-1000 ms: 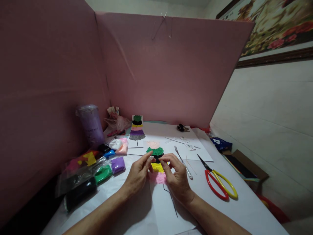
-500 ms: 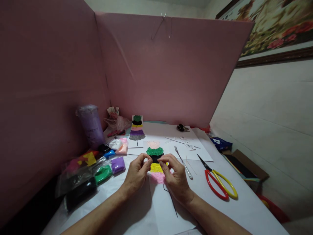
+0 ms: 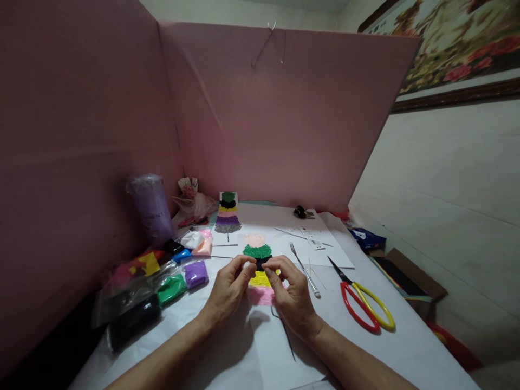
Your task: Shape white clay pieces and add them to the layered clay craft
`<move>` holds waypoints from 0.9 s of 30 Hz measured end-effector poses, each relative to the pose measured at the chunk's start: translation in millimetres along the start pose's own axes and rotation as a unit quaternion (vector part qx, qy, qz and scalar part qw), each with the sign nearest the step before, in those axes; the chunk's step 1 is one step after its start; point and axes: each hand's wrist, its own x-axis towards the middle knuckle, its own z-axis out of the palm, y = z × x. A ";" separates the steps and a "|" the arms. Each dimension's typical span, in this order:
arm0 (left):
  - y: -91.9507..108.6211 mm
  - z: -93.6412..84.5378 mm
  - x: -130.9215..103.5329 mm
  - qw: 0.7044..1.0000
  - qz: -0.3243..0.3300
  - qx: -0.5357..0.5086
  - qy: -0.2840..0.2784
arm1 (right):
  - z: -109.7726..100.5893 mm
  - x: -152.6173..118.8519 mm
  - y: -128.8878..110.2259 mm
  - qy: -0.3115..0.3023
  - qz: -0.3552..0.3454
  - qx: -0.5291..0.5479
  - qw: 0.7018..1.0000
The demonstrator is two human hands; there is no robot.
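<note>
My left hand (image 3: pixel 228 286) is closed in a pinch, with a small white bit (image 3: pixel 246 265), apparently soft clay, showing between thumb and fingertip. Close beside it, my right hand (image 3: pixel 296 295) also pinches, but whatever its fingertips hold is too small to make out. Both are over a paper sheet (image 3: pixel 276 352) bearing a layered clay picture: a pale peach top (image 3: pixel 254 240), then a green band (image 3: pixel 257 251), a black one partly covered by my fingers, a yellow band (image 3: pixel 260 279) and a pink band (image 3: pixel 262 296). A thin dark drawn line (image 3: pixel 289 341) runs below the pink.
Right of my hands lie a fork (image 3: pixel 304 270) and scissors (image 3: pixel 361 303) with red and yellow handles. Clay packets (image 3: pixel 195 274) and a purple tumbler (image 3: pixel 150 208) stand left. Behind are a finished-looking banded picture (image 3: pixel 228 213), keys (image 3: pixel 303 212) and a pink partition (image 3: pixel 276 119).
The white bit between my left fingertips shows more clearly now, as those fingers have shifted slightly to the right. My right hand stays almost where it was.
</note>
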 end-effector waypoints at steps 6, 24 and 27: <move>-5.1 0.1 2.0 1.000 0.001 -0.023 0.013 | -0.4 1.0 0.3 0.002 -0.002 0.000 1.000; -2.3 -2.3 0.3 0.998 0.010 0.069 0.002 | -0.4 0.9 -2.8 0.003 0.000 -0.010 1.000; -2.7 -2.3 0.9 0.998 0.010 0.068 0.002 | -0.6 1.0 -3.5 0.003 0.000 -0.009 1.000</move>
